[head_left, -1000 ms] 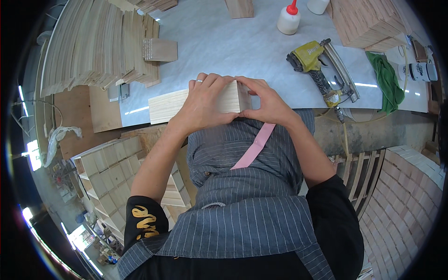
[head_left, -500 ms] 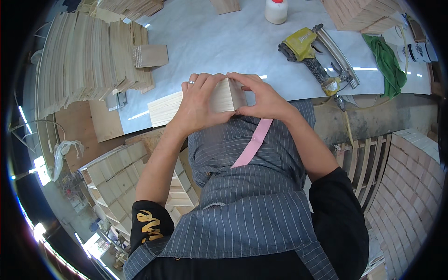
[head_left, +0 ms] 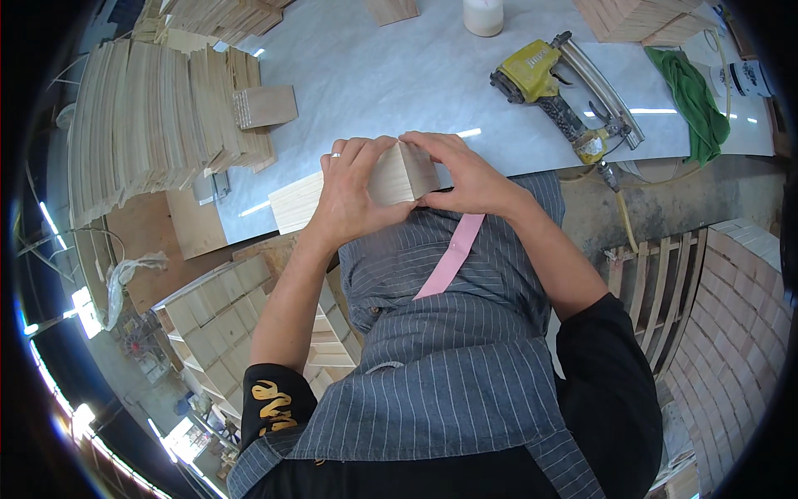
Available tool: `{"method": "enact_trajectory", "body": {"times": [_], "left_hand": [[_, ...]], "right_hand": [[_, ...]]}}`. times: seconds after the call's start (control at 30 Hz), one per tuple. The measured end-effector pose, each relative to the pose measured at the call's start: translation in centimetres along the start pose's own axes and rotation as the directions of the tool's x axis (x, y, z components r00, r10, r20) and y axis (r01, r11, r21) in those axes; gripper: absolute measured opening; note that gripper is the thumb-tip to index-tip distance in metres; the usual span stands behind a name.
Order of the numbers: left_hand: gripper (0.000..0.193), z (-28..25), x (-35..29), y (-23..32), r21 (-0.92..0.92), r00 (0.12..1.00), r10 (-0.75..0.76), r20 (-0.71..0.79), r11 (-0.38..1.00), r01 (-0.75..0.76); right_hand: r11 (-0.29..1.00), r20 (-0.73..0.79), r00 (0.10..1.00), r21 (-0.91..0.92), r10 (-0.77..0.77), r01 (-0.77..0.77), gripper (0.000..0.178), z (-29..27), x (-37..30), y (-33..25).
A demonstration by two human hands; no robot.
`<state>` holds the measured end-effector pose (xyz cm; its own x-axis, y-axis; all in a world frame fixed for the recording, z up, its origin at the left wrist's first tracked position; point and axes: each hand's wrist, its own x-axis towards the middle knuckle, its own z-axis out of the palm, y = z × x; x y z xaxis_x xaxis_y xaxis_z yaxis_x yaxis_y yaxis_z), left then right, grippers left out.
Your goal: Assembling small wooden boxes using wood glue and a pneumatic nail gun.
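Just above the centre of the frame, you have the pale wooden piece (head_left: 391, 176) between both hands at the front edge of the table (head_left: 366, 91). Over the last second its right end face has come to look broader, so you seem to have turned it slightly; your grip looks almost the same, which suggests small adjusting rather than carrying. Your left hand (head_left: 353, 187) is closed over its top, with the thumb along the near side. Your right hand (head_left: 470, 179) pinches the right end, fingertips at the upper corner and thumb at the lower one. Pale wood also shows left of your left hand, but that hand hides the join, so I cannot tell whether it is one length.

Your view has shifted too: the white bottle (head_left: 484, 17) is now cut off by the top edge, its red tip gone from sight. At upper right lies the yellow nail gun (head_left: 532, 71), beside the green cloth (head_left: 692, 104); its hose (head_left: 624, 220) hangs over the table edge, near your right forearm, and could snag there. Thin boards (head_left: 133, 125) crowd the upper left, a small board (head_left: 270, 106) next to them, limiting room on that side.
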<state>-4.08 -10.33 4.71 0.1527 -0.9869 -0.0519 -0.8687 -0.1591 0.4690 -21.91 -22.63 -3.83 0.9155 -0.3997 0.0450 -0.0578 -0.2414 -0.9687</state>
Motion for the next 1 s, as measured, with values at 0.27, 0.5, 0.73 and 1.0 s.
{"method": "enact_trajectory", "body": {"times": [0.27, 0.5, 0.73, 1.0], "left_hand": [[0.081, 0.16, -0.21, 0.53, 0.024, 0.999, -0.029, 0.014, 0.999, 0.028], [0.082, 0.64, -0.12, 0.54, 0.034, 0.999, 0.017, -0.048, 0.999, -0.015], [0.082, 0.48, 0.05, 0.49, 0.031, 0.999, 0.018, -0.037, 0.999, -0.017], [0.081, 0.62, 0.08, 0.33, 0.009, 0.999, 0.02, -0.031, 1.0, -0.019]], "right_hand": [[1.0, -0.012, 1.0, 0.017, 0.013, -0.013, 0.089, -0.08, -0.03, 0.16], [0.997, 0.006, 0.999, 0.067, 0.035, -0.035, 0.087, -0.39, 0.0, 0.03], [0.995, 0.026, 0.999, 0.089, 0.034, -0.036, 0.086, -0.52, 0.13, 0.08], [0.992, 0.038, 0.998, 0.11, 0.057, -0.061, 0.087, -0.65, 0.0, -0.06]]}}
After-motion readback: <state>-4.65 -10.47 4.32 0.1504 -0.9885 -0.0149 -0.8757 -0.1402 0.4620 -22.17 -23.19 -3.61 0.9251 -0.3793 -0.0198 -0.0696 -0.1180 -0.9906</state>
